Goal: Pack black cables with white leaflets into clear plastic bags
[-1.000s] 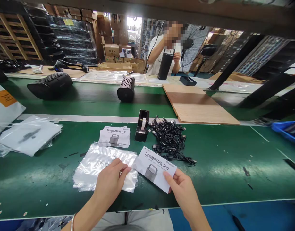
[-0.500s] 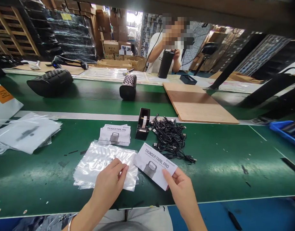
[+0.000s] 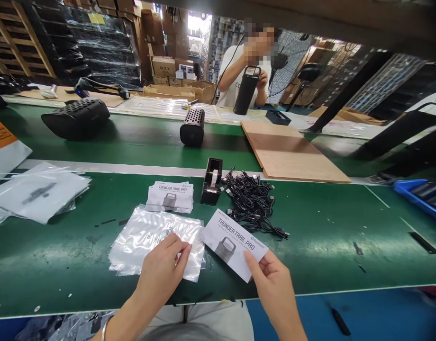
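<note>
My right hand [image 3: 275, 286] pinches a white printed leaflet [image 3: 232, 246] by its right end, thumb on top. The leaflet shows a speaker picture and "Thunder Trail Pro". My left hand [image 3: 163, 265] rests over a stack of clear plastic bags [image 3: 132, 241], thumb and index finger pinched together on the top bag; the fingertips' exact grip is partly hidden. Behind the bags lies a pile of matching leaflets [image 3: 170, 196]. A black tape dispenser [image 3: 211, 182] stands to their right, beside a heap of black cables [image 3: 249, 199].
Two black speakers [image 3: 192, 128] [image 3: 76, 118] lie on the far green strip, near a wooden board [image 3: 292, 151]. More bags [image 3: 40, 192] lie at left, a blue tray [image 3: 422, 196] at right. Across the table, a person [image 3: 232, 80] holds a black speaker with a handle [image 3: 246, 92].
The leaflet in my right hand has shifted slightly right; my left hand keeps its pinch. Both lying speakers have moved a little right. The handle of the other person's speaker now shows.
</note>
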Available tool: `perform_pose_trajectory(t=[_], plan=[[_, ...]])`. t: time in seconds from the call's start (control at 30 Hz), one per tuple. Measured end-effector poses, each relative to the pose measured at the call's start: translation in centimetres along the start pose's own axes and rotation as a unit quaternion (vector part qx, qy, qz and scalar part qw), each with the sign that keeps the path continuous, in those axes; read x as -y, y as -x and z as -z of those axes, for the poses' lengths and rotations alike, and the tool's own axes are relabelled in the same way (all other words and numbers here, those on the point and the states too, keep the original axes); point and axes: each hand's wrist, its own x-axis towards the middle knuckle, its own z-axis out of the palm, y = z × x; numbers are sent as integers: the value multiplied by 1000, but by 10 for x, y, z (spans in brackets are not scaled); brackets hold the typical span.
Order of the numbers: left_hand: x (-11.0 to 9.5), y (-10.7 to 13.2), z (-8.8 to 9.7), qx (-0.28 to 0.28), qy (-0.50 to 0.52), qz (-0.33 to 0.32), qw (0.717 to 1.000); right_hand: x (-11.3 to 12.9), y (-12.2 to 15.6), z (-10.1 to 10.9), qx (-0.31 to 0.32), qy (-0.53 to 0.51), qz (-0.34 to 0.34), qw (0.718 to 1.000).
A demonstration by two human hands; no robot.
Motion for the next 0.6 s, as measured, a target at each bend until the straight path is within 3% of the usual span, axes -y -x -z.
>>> perform_pose_trajectory(t=[0.27,0.4,0.6], plan=[[1,2,-1,0,1,-4,1000,-2,4,-9,-24,16,-7,1000],[2,4,-3,-14,14,-13,1000,-3,7,-2,42,69,-48,996],[9,10,-5,-89,-11,-27,996,-1,10,0,126,159,-115,972]])
